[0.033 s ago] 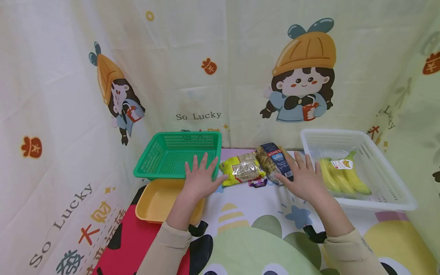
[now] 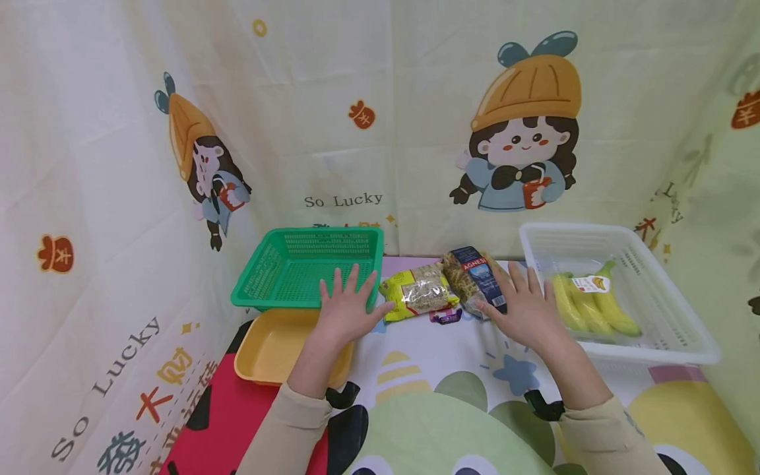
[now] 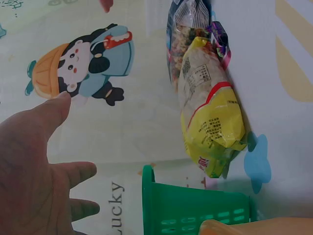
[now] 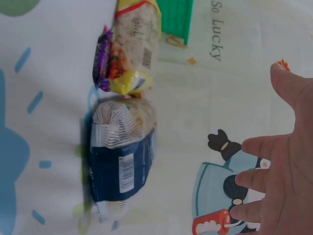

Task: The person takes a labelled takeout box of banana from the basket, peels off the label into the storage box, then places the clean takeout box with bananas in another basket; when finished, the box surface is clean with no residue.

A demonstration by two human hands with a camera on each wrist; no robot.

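Note:
My left hand [image 2: 346, 318] hovers with spread, straight fingers above the yellow tray and the front right of the green basket [image 2: 305, 300]; it holds nothing. My right hand [image 2: 525, 309], fingers also spread, is held between the pasta bag and the white basket, palm bare in the right wrist view. A yellow bag of grain or oats [image 2: 420, 292] lies between the hands. Beside it leans a dark blue AGNESI pasta bag [image 2: 475, 277], partly covered by my right hand in the head view. In front of them lies a small purple-wrapped candy [image 2: 448, 317].
At the right stands a white basket [image 2: 671, 297] with packaged bananas [image 2: 600, 303] inside. A yellow tray [image 2: 267, 349] sits in front of the green basket at the left. A printed cloth backdrop [image 2: 415, 99] rises behind the table.

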